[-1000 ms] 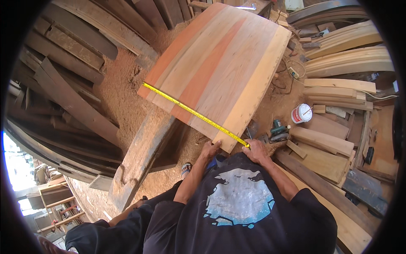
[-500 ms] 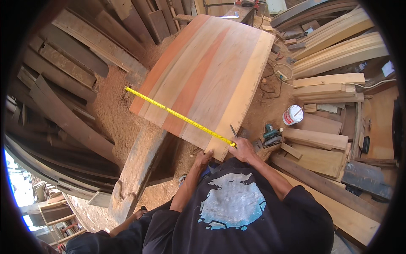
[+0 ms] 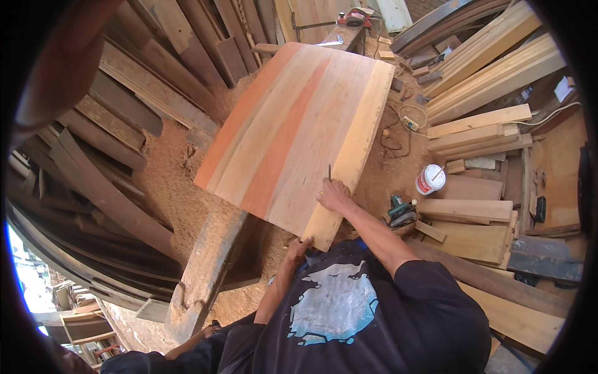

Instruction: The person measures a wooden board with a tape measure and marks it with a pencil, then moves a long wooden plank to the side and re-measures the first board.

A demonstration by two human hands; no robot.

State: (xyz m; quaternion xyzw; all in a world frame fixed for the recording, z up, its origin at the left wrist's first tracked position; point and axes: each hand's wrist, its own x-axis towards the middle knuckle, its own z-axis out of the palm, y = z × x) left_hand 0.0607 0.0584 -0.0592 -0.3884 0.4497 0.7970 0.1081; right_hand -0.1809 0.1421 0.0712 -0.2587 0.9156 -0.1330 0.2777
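A wide panel of glued boards [image 3: 293,131], striped orange, tan and pale yellow, lies in front of me. At its near corner, my left hand [image 3: 299,249] grips the edge, the thumb on top and the other fingers mostly hidden. My right hand [image 3: 335,196] rests on the panel near its right edge, closed around a thin dark pencil [image 3: 329,171] that points up and away. Whether anything else is inside that fist is hidden. Under the panel's near left side runs a thick, dusty beam [image 3: 208,262].
Right of the panel are a green circular saw [image 3: 402,210], a white bucket [image 3: 431,179], a cord [image 3: 412,121] and stacked planks [image 3: 479,140]. Boards [image 3: 106,181] lean at left. Another person's hand [image 3: 208,330] is at lower left; a blurred skin-coloured shape [image 3: 62,68] covers the upper left.
The yellow tape measure stretched across the panel is gone from sight. My right hand has moved up and left with the pencil; my left hand stays at the corner. The blurred shape has grown.
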